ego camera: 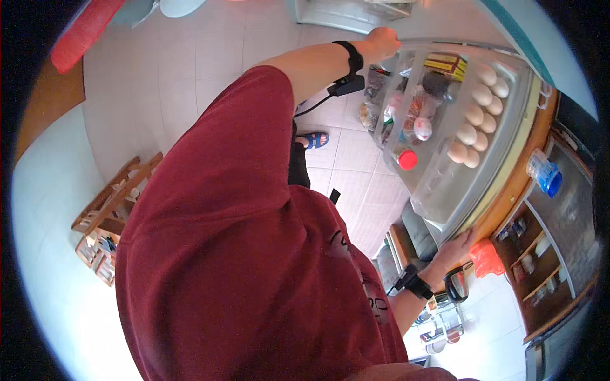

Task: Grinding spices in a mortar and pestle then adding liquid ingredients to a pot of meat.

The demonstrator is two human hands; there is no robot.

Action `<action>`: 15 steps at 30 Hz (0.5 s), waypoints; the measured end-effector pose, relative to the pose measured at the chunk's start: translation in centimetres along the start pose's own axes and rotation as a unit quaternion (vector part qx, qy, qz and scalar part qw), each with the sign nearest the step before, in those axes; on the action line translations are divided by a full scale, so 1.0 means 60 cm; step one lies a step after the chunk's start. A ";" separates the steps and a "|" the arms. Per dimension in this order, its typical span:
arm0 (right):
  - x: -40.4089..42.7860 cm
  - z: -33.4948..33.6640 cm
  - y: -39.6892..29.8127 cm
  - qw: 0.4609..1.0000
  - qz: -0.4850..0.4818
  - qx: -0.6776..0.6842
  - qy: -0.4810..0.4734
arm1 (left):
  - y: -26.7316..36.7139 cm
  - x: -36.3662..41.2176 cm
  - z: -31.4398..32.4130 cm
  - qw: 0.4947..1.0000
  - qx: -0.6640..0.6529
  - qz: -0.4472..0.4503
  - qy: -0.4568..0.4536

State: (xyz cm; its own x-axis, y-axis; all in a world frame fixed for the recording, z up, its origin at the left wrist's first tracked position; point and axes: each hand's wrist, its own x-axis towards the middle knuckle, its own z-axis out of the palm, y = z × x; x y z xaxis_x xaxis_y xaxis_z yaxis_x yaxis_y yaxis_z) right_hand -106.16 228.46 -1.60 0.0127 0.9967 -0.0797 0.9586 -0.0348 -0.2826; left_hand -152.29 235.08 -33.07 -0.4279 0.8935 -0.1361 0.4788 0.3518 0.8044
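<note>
An open refrigerator door (505,157) stands before me, its inner side facing me. My left hand (382,44) is curled at the far end of the door's clear shelves; whether it grips anything cannot be made out. Around the free edge of the door, my right hand (452,252) is closed, its fingertips partly hidden. Several pale eggs (481,95) sit in two rows on the top shelf. Lower shelves hold a yellow-and-red box (445,65), a jar with a red lid (407,159) and several plastic-wrapped items (420,114).
Beyond the door, a wooden cabinet (529,266) has a blue-lidded plastic jar (545,174) near it. A red plastic bag (486,258) is beside my right hand. Part of a white refrigerator compartment (333,16) shows at the top. My sandalled foot (314,140) is on the tiled floor (352,147).
</note>
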 end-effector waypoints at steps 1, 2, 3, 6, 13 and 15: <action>0.008 -0.003 0.007 1.000 -0.005 -0.003 -0.009 | -0.019 0.008 0.015 0.999 -0.032 -0.037 -0.019; 0.016 -0.003 0.014 1.000 0.016 0.007 0.006 | -0.035 0.013 0.028 0.995 -0.063 -0.074 -0.036; 0.014 0.002 0.019 0.999 0.042 0.017 0.020 | -0.047 0.014 0.048 0.994 -0.061 -0.084 -0.039; 0.014 0.004 0.016 0.999 0.023 0.004 0.026 | -0.087 0.024 0.098 0.994 -0.017 -0.102 -0.044; 0.035 0.014 -0.008 0.978 0.116 0.165 0.047 | -0.101 0.040 0.162 0.997 -0.013 -0.021 -0.074; 0.023 0.013 -0.049 0.971 0.152 0.155 0.102 | -0.093 0.045 0.185 0.998 -0.038 0.020 -0.044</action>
State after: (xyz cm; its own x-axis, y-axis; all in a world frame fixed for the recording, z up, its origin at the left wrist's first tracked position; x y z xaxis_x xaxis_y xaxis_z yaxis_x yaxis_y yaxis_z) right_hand -109.16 229.91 -1.62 0.3687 0.9293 -0.0222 0.7699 -0.3187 -0.5528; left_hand -147.63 238.64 -44.33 -0.3395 0.9285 -0.1507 0.4325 0.2964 0.8515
